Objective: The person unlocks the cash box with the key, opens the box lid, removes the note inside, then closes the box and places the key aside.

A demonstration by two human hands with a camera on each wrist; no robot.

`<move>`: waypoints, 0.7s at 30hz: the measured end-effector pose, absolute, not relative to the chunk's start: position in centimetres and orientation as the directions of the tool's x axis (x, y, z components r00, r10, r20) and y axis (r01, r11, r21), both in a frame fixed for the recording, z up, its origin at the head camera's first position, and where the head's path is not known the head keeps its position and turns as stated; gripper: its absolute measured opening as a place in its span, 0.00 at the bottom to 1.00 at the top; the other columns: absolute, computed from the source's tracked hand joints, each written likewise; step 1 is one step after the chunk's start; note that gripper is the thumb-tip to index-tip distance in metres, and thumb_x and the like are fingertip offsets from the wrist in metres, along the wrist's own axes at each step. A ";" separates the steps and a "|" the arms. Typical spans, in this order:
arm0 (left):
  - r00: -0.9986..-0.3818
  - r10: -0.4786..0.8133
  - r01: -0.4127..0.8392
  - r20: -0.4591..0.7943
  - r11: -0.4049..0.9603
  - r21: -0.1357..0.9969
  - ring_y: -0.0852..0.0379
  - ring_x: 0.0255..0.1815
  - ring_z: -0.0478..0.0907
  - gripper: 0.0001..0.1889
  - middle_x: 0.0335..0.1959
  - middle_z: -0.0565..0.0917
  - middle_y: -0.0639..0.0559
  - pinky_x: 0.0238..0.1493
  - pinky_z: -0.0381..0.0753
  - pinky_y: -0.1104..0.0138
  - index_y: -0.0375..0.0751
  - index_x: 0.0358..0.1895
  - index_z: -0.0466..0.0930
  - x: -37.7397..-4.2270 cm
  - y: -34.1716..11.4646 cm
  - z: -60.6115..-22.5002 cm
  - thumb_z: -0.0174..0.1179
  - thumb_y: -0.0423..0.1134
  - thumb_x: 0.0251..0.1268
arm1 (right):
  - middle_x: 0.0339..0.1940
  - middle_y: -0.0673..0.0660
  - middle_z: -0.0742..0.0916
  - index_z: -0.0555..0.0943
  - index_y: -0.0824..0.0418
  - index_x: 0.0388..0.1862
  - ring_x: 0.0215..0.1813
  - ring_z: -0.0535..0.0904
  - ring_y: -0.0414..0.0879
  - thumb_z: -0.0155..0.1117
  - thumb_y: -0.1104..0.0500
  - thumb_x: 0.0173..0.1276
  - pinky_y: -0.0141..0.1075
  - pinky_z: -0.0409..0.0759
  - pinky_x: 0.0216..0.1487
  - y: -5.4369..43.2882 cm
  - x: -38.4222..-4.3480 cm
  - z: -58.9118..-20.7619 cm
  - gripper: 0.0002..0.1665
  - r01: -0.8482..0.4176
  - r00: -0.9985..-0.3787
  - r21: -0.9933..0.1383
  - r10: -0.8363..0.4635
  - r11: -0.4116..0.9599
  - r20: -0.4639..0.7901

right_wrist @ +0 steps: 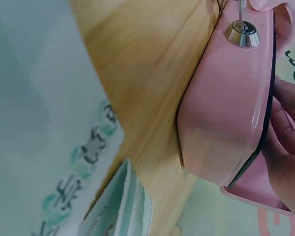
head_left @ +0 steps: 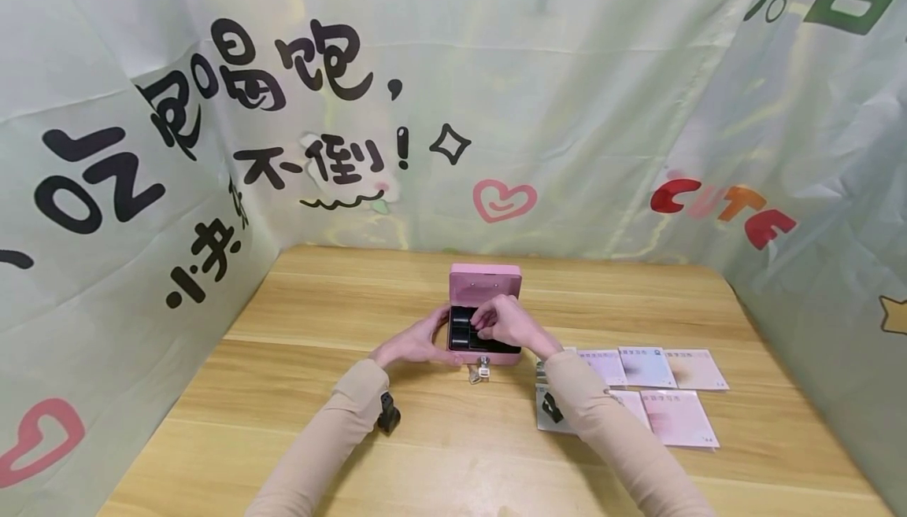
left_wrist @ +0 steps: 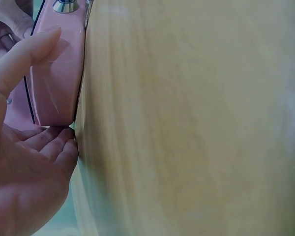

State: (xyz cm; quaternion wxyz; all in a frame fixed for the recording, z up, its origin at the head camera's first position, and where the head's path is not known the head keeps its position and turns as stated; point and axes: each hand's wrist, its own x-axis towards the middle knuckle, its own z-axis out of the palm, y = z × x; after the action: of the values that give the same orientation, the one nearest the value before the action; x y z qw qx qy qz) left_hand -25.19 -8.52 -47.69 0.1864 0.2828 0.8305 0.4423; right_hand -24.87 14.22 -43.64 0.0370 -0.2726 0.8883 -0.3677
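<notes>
A pink cash box [head_left: 490,358] stands with its lid [head_left: 482,285] raised, and a key is in the lock [right_wrist: 243,33] on its front. Inside lies a black tray [head_left: 460,336] with small compartments. My left hand [head_left: 418,341] holds the box at its front left corner, thumb [left_wrist: 46,44] against the front and fingers on the side. From the right, my right hand [head_left: 506,322] reaches over the rim, its fingers bent and pinching at the middle of the tray. The rim hides those fingertips in the right wrist view.
Several paper play banknotes [head_left: 646,367] lie in two rows on the wooden table [head_left: 460,454], right of the box and partly under my right forearm. A spare key [head_left: 474,375] hangs by the lock. A printed curtain [head_left: 567,123] encloses the table's back and sides.
</notes>
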 end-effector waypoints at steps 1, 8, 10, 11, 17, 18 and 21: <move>-0.774 0.630 0.299 -0.064 0.453 0.840 0.38 0.82 0.54 0.59 0.81 0.54 0.35 0.84 0.50 0.44 0.35 0.81 0.41 -25.2 -8.5 -47.7 0.76 0.40 0.53 | 0.32 0.61 0.91 0.87 0.70 0.35 0.34 0.88 0.46 0.74 0.74 0.53 0.28 0.89 0.39 14.2 -24.8 -43.6 0.09 -0.451 -0.851 -0.681 -0.508 0.577 0.133; -0.803 0.588 0.263 -0.102 0.502 0.824 0.39 0.83 0.50 0.67 0.82 0.52 0.37 0.84 0.45 0.44 0.30 0.80 0.27 -24.7 -8.3 -47.5 0.77 0.42 0.52 | 0.36 0.65 0.91 0.86 0.73 0.39 0.38 0.89 0.51 0.72 0.73 0.56 0.36 0.90 0.44 14.4 -24.5 -43.5 0.11 -0.433 -0.858 -0.726 -0.492 0.534 0.149; -0.806 0.583 0.258 -0.106 0.506 0.823 0.37 0.83 0.49 0.69 0.83 0.50 0.36 0.84 0.45 0.43 0.30 0.79 0.24 -24.6 -8.3 -47.5 0.77 0.42 0.52 | 0.37 0.67 0.90 0.85 0.74 0.41 0.40 0.88 0.53 0.72 0.72 0.58 0.39 0.90 0.46 14.4 -24.4 -43.5 0.11 -0.414 -0.868 -0.751 -0.470 0.514 0.157; -0.808 0.580 0.255 -0.105 0.505 0.825 0.37 0.83 0.48 0.69 0.83 0.49 0.36 0.84 0.45 0.43 0.29 0.79 0.23 -24.5 -8.2 -47.5 0.77 0.42 0.52 | 0.37 0.68 0.90 0.85 0.75 0.42 0.40 0.88 0.54 0.72 0.72 0.59 0.41 0.90 0.47 14.4 -24.3 -43.5 0.12 -0.407 -0.873 -0.763 -0.459 0.502 0.164; -0.826 0.555 0.209 -0.099 0.464 0.861 0.39 0.84 0.43 0.72 0.84 0.42 0.34 0.84 0.43 0.44 0.33 0.79 0.20 -24.2 -8.0 -47.3 0.78 0.45 0.51 | 0.43 0.72 0.89 0.82 0.76 0.47 0.44 0.88 0.56 0.71 0.68 0.62 0.38 0.89 0.50 14.5 -23.6 -43.4 0.16 -0.309 -0.932 -0.843 -0.318 0.440 0.175; -0.829 0.550 0.200 -0.098 0.456 0.867 0.40 0.85 0.42 0.72 0.84 0.41 0.35 0.84 0.43 0.44 0.34 0.79 0.20 -24.2 -7.9 -47.2 0.78 0.46 0.51 | 0.44 0.72 0.88 0.82 0.76 0.48 0.45 0.87 0.55 0.71 0.68 0.62 0.35 0.89 0.50 14.5 -23.4 -43.4 0.17 -0.285 -0.943 -0.857 -0.285 0.430 0.171; -0.838 0.537 0.177 -0.092 0.428 0.886 0.41 0.85 0.40 0.71 0.84 0.38 0.36 0.85 0.43 0.45 0.37 0.80 0.21 -24.2 -7.9 -47.2 0.77 0.47 0.52 | 0.45 0.71 0.88 0.82 0.74 0.50 0.44 0.87 0.51 0.72 0.66 0.62 0.26 0.86 0.47 14.5 -23.0 -43.4 0.18 -0.233 -0.967 -0.892 -0.187 0.387 0.172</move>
State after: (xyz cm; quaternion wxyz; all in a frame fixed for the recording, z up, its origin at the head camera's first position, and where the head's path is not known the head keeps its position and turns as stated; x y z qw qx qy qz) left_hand -24.20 -7.89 -47.20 0.1840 0.2167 0.8246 0.4891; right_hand -23.04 14.53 -43.36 -0.0214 -0.1262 0.8325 -0.5391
